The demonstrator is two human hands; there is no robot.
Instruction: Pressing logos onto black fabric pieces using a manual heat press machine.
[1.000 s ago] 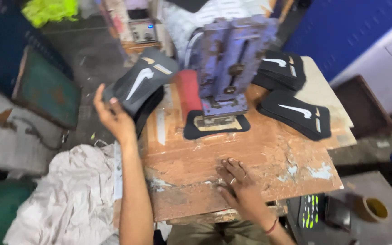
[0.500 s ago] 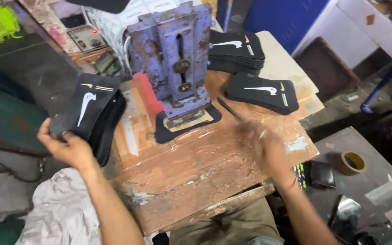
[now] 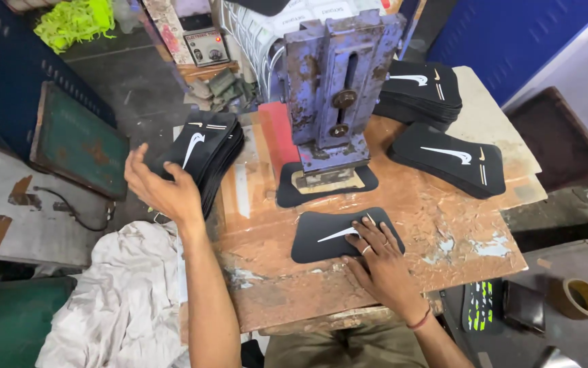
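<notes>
My right hand (image 3: 382, 255) lies flat with fingers spread on a black shoe-upper piece (image 3: 321, 235) bearing a white curved mark, on the worn wooden table (image 3: 437, 218) in front of the press. My left hand (image 3: 161, 187) rests on the edge of a stack of black pieces (image 3: 209, 146) at the table's left side, fingers curled around the stack's near corner. A rusty blue-grey press (image 3: 338, 82) stands upright at the table's middle, with another black piece (image 3: 287, 191) under its base plate.
Two more stacks of black pieces (image 3: 454, 160) (image 3: 420, 88) sit at the right rear. A white cloth (image 3: 117, 300) hangs at the left. A tape roll (image 3: 576, 296) and a dark wallet-like object (image 3: 524, 305) lie lower right. A small control box (image 3: 207, 46) stands behind.
My right hand has brought a black piece down onto the table in front of the press. My left hand stayed at the left stack. The camera view shifted.
</notes>
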